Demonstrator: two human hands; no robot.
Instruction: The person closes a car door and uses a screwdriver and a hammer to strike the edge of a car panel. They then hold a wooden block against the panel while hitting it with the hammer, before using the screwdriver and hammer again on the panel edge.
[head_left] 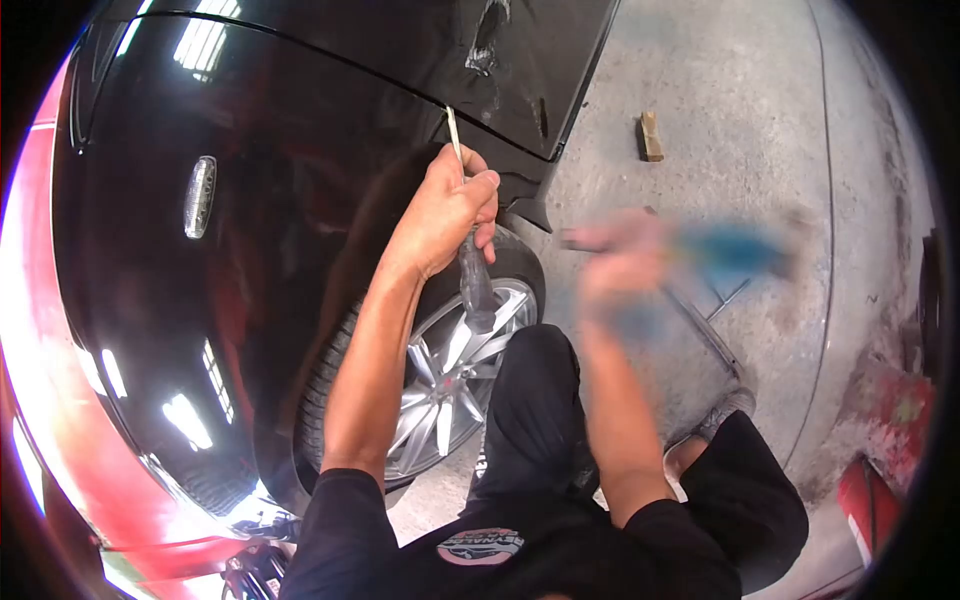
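Observation:
My left hand [450,210] is closed around a slim tool, probably a screwdriver or chisel [477,290]. Its dark handle hangs below my fist. The thin pale shaft points up to the seam between two black car panels [330,110], its tip at or very near the gap. To the right, over the floor, my right hand [625,255] is closed on a blue hammer-like tool [730,250]. Motion smears both hand and tool, so the tool's exact shape cannot be made out. Below my left hand is the car's silver-spoked wheel [445,385].
A small wooden block [650,137] lies on the concrete floor [730,80]. Long metal bars [705,330] lie near my foot. A scuffed patch [487,40] marks the upper black panel. Red objects [870,505] stand at the lower right.

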